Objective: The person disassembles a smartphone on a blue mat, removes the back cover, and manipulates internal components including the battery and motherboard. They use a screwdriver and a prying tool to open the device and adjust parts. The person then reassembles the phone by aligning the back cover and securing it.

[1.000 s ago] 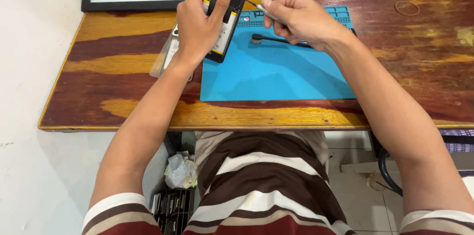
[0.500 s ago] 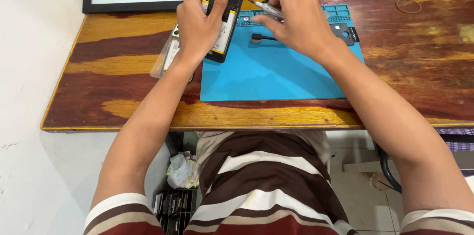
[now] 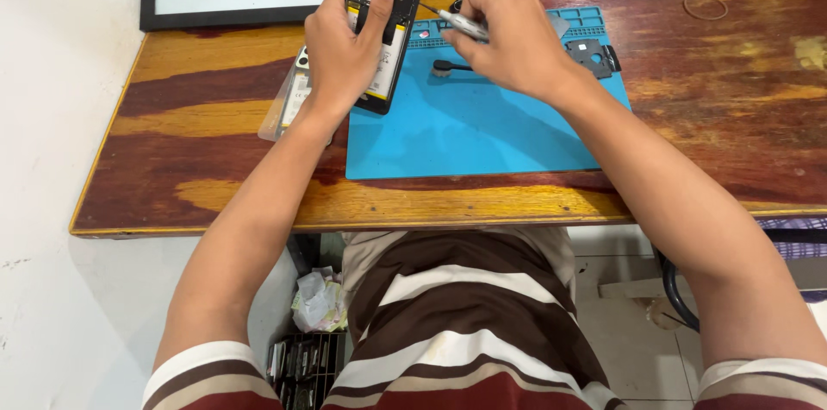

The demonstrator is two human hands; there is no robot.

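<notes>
left hand (image 3: 340, 52) fingers clamped on opened phone (image 3: 383, 27), long axis upright, right hand (image 3: 517, 44) fingers pinching screwdriver (image 3: 457, 21), tip toward phone

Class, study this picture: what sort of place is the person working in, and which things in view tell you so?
Probably a small phone-repair bench. The left hand holds an opened phone with its back off, the right hand holds a slim screwdriver, and a blue repair mat lies on the wooden table.

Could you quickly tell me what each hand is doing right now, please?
Left hand: closed around the opened phone, steadying it at the blue mat edge.
Right hand: closed on a slim screwdriver, its tip pointing at the phone.
</notes>
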